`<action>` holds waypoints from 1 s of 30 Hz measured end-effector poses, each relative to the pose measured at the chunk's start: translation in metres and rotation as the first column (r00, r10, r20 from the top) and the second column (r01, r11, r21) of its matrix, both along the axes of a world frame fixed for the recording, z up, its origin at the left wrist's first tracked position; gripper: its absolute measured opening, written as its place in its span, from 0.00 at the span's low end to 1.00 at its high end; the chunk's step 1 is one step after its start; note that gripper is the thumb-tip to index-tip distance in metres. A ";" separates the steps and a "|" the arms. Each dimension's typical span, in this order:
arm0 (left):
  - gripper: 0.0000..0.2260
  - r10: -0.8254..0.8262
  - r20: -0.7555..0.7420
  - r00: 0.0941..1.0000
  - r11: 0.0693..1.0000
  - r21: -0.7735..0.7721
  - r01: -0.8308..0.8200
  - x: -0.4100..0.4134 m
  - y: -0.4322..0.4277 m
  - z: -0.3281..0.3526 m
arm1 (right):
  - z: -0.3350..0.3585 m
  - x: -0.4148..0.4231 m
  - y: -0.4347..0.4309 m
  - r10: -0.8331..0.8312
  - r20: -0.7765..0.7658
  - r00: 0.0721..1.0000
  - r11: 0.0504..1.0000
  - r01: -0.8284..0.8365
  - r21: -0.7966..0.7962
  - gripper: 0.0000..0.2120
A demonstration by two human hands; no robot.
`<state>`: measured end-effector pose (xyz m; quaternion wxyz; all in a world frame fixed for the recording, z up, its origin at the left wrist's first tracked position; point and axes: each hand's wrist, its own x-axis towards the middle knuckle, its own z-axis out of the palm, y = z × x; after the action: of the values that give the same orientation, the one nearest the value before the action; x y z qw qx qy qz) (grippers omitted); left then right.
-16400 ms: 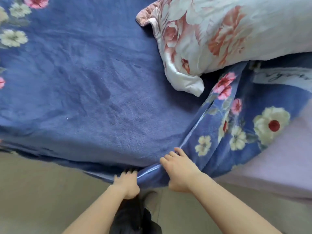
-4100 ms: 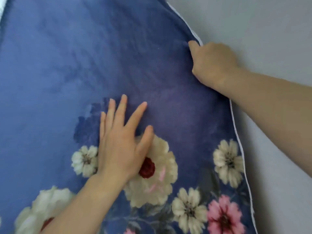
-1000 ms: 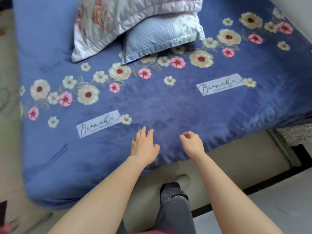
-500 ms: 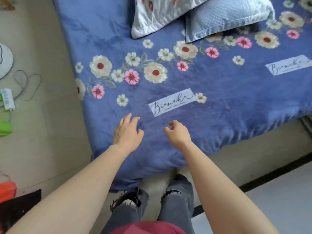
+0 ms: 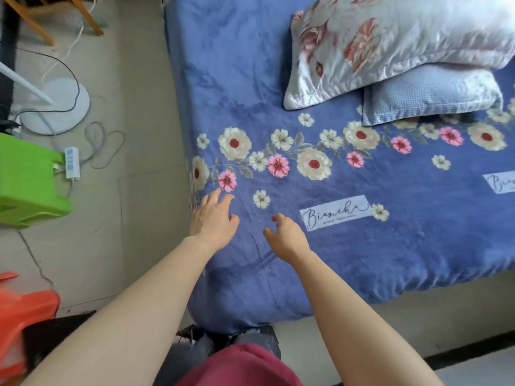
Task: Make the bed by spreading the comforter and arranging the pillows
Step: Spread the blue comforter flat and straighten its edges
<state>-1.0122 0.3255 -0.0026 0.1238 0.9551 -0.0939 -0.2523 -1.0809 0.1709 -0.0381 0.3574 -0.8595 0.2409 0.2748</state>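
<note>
Two pillows lie on the bed: one floral pillow (image 5: 390,43) and one blue checked pillow (image 5: 429,96) partly under it. One blue comforter (image 5: 362,246) covers the bed, and it shows two printed script labels, one whole (image 5: 334,214) and one cut by the right edge (image 5: 501,183). Two bare hands are in view, the left hand (image 5: 213,218) and the right hand (image 5: 285,236). On the floor stand one green stool (image 5: 28,179), one orange stool (image 5: 25,310), one fan base (image 5: 55,107) and one power strip (image 5: 72,162).

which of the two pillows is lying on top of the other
The large floral pillow, white with reddish-pink flowers, lies on top. The smaller pale blue checked pillow sits beneath it, only its near side showing against the blue comforter.
</note>
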 end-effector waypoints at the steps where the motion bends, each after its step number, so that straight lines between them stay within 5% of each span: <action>1: 0.23 -0.002 0.009 1.000 1.000 -0.002 0.002 0.010 0.002 0.003 | 0.003 0.011 0.003 0.013 0.009 1.000 1.000 -0.013 -0.009 0.24; 8: 0.22 -0.115 0.108 0.987 0.993 -0.022 0.118 0.108 0.031 0.017 | 0.016 0.110 0.032 0.004 0.090 0.996 0.998 0.001 -0.062 0.23; 17: 0.22 -0.374 0.154 0.915 0.924 -0.021 0.381 0.345 0.100 0.018 | 0.040 0.314 0.107 -0.168 0.169 0.971 0.958 0.201 -0.206 0.21; 30: 0.23 -0.358 0.202 0.912 0.931 -0.003 0.366 0.606 0.163 0.086 | 0.114 0.568 0.183 -0.121 0.201 0.972 0.954 0.170 -0.248 0.18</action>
<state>-0.4060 0.4889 0.0829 0.0843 0.9388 -0.2860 -0.1724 -0.5133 0.3538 0.0755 0.2799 -0.9008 0.3043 0.1328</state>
